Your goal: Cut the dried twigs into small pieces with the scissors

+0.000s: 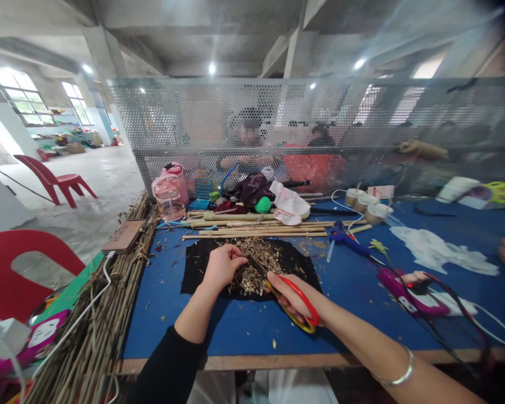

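My right hand (287, 293) grips a pair of scissors (299, 292) with red and yellow handles, the dark blades pointing away to the left. Close to the blade tips, the thumb and fingers of my left hand (223, 266) are pinched together; whatever they hold is too small to make out. Beneath both hands lies a heap of brownish dried plant pieces (252, 280), spread over a black cloth (193, 269).
Bamboo sticks (261, 231) lie behind the cloth, and bundled dry stems (88, 308) line the left edge with a phone (124, 235) on top. A glue gun (347, 238), power strip (416, 292) and tissue (441, 247) are rightward. A perforated metal screen (185, 123) stands behind.
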Demonstrator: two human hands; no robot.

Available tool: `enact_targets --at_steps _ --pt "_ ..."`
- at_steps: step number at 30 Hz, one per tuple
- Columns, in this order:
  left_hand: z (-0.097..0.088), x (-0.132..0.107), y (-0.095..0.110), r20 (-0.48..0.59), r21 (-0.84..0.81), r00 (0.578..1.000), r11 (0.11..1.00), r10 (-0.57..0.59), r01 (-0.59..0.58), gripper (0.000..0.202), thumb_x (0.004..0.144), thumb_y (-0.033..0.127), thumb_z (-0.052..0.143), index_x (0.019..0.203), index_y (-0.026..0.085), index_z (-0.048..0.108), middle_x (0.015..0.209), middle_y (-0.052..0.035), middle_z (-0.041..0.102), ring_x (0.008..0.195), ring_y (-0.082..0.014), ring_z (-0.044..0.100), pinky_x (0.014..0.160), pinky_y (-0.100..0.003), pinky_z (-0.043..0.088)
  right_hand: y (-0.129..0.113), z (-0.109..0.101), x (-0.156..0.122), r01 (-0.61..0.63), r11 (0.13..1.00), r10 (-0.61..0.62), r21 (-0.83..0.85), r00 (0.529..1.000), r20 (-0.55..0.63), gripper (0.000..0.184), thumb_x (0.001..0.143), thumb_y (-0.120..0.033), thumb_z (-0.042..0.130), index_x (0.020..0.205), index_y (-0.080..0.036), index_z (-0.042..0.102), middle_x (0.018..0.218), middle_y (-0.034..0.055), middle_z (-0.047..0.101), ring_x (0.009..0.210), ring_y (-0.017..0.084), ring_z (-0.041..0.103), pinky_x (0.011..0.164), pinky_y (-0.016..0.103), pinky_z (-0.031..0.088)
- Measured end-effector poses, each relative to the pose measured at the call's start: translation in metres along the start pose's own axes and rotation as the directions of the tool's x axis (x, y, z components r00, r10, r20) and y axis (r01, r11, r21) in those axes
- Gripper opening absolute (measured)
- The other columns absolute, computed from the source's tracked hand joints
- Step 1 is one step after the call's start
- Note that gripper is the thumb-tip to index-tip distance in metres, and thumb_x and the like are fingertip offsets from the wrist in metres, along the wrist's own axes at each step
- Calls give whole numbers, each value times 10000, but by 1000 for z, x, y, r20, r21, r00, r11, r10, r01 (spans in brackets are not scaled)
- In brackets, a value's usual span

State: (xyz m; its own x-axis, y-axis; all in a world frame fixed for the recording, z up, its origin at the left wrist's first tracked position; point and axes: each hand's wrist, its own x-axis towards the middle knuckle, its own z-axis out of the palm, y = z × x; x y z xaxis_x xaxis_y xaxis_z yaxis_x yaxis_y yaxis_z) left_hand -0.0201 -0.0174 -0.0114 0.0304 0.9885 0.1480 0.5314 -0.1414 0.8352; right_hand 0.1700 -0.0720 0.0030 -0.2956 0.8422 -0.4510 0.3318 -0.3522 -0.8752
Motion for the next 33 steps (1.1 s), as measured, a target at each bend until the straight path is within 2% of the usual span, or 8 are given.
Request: enact_targets --at_steps 3,6,10,13,20,24,33 --pt "-2 0 1 14 21 1000 1000 -16 16 103 688 251 644 722 160 676 627 2 659 585 -122 578 580 -225 426 0 0 -1 -10 999 10 34 1000 6 549 742 -719 388 808 -186 501 450 -98 326 277 21 229 231 126 212" --pt "-3 1 1 8 -4 1000 1000 -30 30 126 722 192 588 793 162 687 707 -13 686 632 -125 596 624 -232 446 0 -5 -5 -46 991 42 126 998 40 550 754 -716 372 846 -189 498 465 -94 347 299 27 269 253 125 270" --pt "1 2 -2 30 -152 998 987 -52 56 151 723 153 546 851 146 626 673 -4 654 577 -102 571 561 -209 432 -3 -10 -11 -118 978 101 172 990 102 571 754 -725 356 876 -188 505 507 -74 402 332 39 345 288 143 345" --pt "5 1 -4 32 -229 999 973 -18 25 105 702 171 562 805 160 548 603 31 592 530 -84 530 516 -188 396 -6 -9 -11 -117 984 103 136 989 106 571 743 -735 361 840 -190 501 504 -71 405 333 43 356 290 150 355" --pt "10 -1 -7 61 -154 997 987 43 -33 144 686 197 574 725 186 435 569 58 542 508 -76 490 490 -177 346 -9 2 -1 -55 998 55 7 998 1 573 732 -737 373 785 -182 507 448 -86 347 285 30 279 234 131 258" --pt "8 -2 -8 55 -102 997 993 63 -57 153 683 198 575 710 188 425 578 58 537 524 -78 484 507 -179 343 -7 1 0 4 1000 -4 -29 1000 19 556 746 -717 379 772 -179 515 429 -94 321 261 28 257 213 129 217" --pt "8 -3 -5 79 -50 985 988 151 -147 107 679 179 565 701 183 461 608 55 521 567 -82 472 558 -191 354 -4 -4 -4 16 1000 -15 -20 1000 23 528 757 -685 402 767 -170 514 413 -101 310 260 24 235 217 128 207"
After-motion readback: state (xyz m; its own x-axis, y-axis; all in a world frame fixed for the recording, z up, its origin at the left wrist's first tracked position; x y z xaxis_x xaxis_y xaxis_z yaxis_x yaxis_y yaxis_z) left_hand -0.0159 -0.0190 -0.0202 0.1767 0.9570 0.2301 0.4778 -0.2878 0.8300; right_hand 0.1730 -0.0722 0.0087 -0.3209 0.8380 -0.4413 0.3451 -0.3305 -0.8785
